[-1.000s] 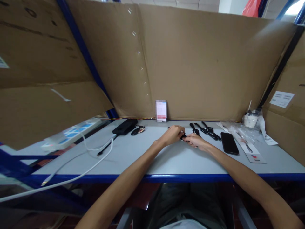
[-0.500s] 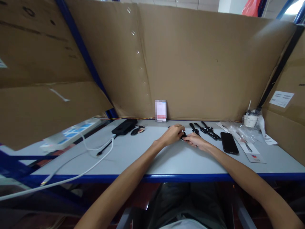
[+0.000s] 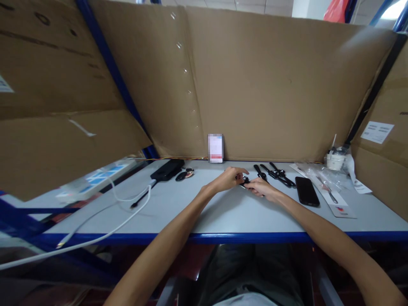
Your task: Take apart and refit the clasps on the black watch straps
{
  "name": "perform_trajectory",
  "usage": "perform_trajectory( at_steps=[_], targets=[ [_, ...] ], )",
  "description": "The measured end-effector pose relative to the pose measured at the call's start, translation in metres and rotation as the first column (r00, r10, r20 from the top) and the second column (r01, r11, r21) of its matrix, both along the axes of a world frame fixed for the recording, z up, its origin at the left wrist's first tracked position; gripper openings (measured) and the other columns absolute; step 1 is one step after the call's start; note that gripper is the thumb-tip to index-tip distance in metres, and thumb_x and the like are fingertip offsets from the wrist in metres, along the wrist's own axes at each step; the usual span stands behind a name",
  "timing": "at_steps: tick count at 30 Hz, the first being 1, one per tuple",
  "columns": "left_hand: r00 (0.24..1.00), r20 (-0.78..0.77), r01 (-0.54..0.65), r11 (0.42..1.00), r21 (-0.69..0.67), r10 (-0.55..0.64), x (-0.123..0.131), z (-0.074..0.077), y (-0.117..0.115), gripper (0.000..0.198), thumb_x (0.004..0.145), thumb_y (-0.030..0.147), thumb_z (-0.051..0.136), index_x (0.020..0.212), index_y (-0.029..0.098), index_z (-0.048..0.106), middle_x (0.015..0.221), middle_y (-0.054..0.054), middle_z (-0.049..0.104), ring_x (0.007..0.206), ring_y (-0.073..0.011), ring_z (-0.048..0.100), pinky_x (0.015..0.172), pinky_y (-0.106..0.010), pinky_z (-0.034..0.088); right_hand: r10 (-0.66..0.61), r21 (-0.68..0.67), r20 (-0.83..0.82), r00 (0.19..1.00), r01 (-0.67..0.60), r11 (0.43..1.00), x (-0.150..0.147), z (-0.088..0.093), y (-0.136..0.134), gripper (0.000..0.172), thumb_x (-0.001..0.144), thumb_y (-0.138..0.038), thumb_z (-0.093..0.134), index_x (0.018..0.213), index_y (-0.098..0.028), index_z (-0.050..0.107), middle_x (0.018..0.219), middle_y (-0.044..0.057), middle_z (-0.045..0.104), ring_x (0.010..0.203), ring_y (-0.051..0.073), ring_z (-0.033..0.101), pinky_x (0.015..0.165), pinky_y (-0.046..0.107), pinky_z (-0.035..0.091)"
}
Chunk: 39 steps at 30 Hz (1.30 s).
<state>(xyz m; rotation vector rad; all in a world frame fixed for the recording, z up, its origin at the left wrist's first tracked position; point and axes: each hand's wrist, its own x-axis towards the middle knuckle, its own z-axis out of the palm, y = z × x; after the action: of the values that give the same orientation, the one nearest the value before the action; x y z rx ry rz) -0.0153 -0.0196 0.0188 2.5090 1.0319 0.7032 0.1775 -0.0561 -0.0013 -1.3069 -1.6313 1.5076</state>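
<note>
My right hand [image 3: 259,187] is closed on a small black object with a shiny part [image 3: 246,182], held just above the table; its kind is too small to make out. My left hand [image 3: 232,178] is beside it on the left, the index finger stretched over the object and the fingers apart. Whether the left fingertips touch it is unclear. Just past my right hand lie several slim black items with shiny middles [image 3: 276,173]. A black smartphone [image 3: 306,191] lies to their right.
A phone with a lit screen [image 3: 216,148] leans against the cardboard wall [image 3: 255,85]. To the left are a black box-shaped device [image 3: 167,170], small round pieces [image 3: 185,174], white cables [image 3: 127,217] and a power strip [image 3: 95,180]. Plastic wrapping [image 3: 328,177] and a cup [image 3: 335,161] are right.
My left hand has drawn slightly left, and its fingers have spread away from the small black object. My right hand has stayed nearly still, holding it.
</note>
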Motion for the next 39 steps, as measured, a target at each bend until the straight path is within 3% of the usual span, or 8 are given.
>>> perform_trajectory(
  at_steps=[7, 12, 16, 21, 24, 28, 34, 39],
  targets=[
    [0.998, -0.033, -0.042, 0.988, 0.150, 0.048, 0.005, -0.002, -0.003, 0.028, 0.086, 0.012, 0.050, 0.092, 0.018, 0.077, 0.089, -0.006, 0.071, 0.077, -0.0160, 0.063, 0.072, -0.026, 0.045, 0.007, -0.008, 0.009, 1.000, -0.007, 1.000, -0.001, 0.004, -0.003, 0.027, 0.094, -0.028, 0.057, 0.070, -0.017, 0.051, 0.048, -0.010, 0.030, 0.041, 0.006, 0.019, 0.041, 0.025, 0.008],
    [0.999, 0.008, -0.053, 0.982, 0.182, 0.053, 0.015, -0.009, -0.006, 0.025, 0.087, 0.013, 0.051, 0.097, 0.017, 0.075, 0.093, -0.008, 0.072, 0.087, -0.0191, 0.064, 0.081, -0.029, 0.047, 0.004, 0.003, -0.010, 1.000, -0.004, 1.000, 0.000, 0.002, -0.001, 0.027, 0.093, -0.027, 0.057, 0.068, -0.018, 0.050, 0.048, -0.010, 0.028, 0.041, 0.005, 0.019, 0.041, 0.024, 0.008],
    [0.996, 0.050, -0.079, 0.985, 0.153, 0.072, 0.017, -0.012, -0.006, 0.034, 0.080, 0.012, 0.060, 0.113, 0.015, 0.066, 0.093, -0.006, 0.070, 0.090, -0.0197, 0.064, 0.079, -0.029, 0.048, 0.010, 0.008, -0.026, 1.000, -0.010, 1.000, 0.000, 0.001, -0.001, 0.026, 0.090, -0.025, 0.058, 0.067, -0.018, 0.049, 0.049, -0.010, 0.029, 0.041, 0.006, 0.019, 0.041, 0.025, 0.008],
    [0.991, 0.015, -0.132, 0.975, 0.180, 0.132, 0.010, -0.011, -0.004, 0.027, 0.080, 0.016, 0.063, 0.108, 0.017, 0.062, 0.095, -0.005, 0.069, 0.086, -0.0194, 0.063, 0.075, -0.029, 0.046, 0.004, -0.002, -0.022, 1.000, -0.004, 1.000, 0.000, 0.004, -0.003, 0.026, 0.092, -0.026, 0.057, 0.069, -0.019, 0.048, 0.050, -0.010, 0.029, 0.042, 0.006, 0.019, 0.042, 0.026, 0.008],
    [0.978, -0.028, -0.202, 0.968, 0.147, 0.208, 0.008, -0.008, -0.004, 0.020, 0.082, 0.021, 0.065, 0.102, 0.017, 0.062, 0.084, -0.004, 0.067, 0.073, -0.0179, 0.060, 0.065, -0.027, 0.042, 0.003, -0.016, -0.015, 1.000, -0.004, 1.000, 0.000, 0.004, -0.003, 0.027, 0.093, -0.029, 0.058, 0.070, -0.018, 0.049, 0.050, -0.010, 0.029, 0.042, 0.006, 0.018, 0.043, 0.026, 0.008],
    [0.986, -0.040, -0.158, 0.982, 0.101, 0.163, 0.009, -0.004, -0.006, 0.008, 0.084, 0.017, 0.061, 0.090, 0.017, 0.066, 0.078, -0.002, 0.068, 0.069, -0.0158, 0.059, 0.064, -0.026, 0.040, 0.002, -0.011, -0.010, 1.000, -0.002, 1.000, 0.000, 0.004, -0.004, 0.027, 0.094, -0.028, 0.057, 0.070, -0.018, 0.049, 0.050, -0.010, 0.030, 0.042, 0.006, 0.019, 0.043, 0.026, 0.008],
    [0.996, 0.000, -0.093, 0.982, 0.162, 0.094, 0.013, -0.006, -0.004, 0.016, 0.085, 0.014, 0.058, 0.088, 0.016, 0.074, 0.088, -0.007, 0.072, 0.078, -0.0174, 0.061, 0.073, -0.028, 0.045, -0.004, -0.003, 0.002, 1.000, 0.004, 1.000, -0.001, 0.007, -0.006, 0.028, 0.094, -0.027, 0.056, 0.069, -0.018, 0.050, 0.049, -0.010, 0.029, 0.041, 0.006, 0.019, 0.042, 0.025, 0.008],
    [0.997, -0.003, -0.073, 0.975, 0.210, 0.075, 0.013, -0.011, 0.000, 0.020, 0.087, 0.015, 0.057, 0.085, 0.017, 0.076, 0.084, -0.007, 0.070, 0.082, -0.0192, 0.062, 0.076, -0.029, 0.045, 0.000, -0.003, 0.004, 1.000, 0.000, 1.000, -0.001, 0.004, -0.003, 0.029, 0.093, -0.029, 0.058, 0.068, -0.018, 0.051, 0.048, -0.010, 0.030, 0.040, 0.006, 0.019, 0.041, 0.025, 0.009]
  ],
)
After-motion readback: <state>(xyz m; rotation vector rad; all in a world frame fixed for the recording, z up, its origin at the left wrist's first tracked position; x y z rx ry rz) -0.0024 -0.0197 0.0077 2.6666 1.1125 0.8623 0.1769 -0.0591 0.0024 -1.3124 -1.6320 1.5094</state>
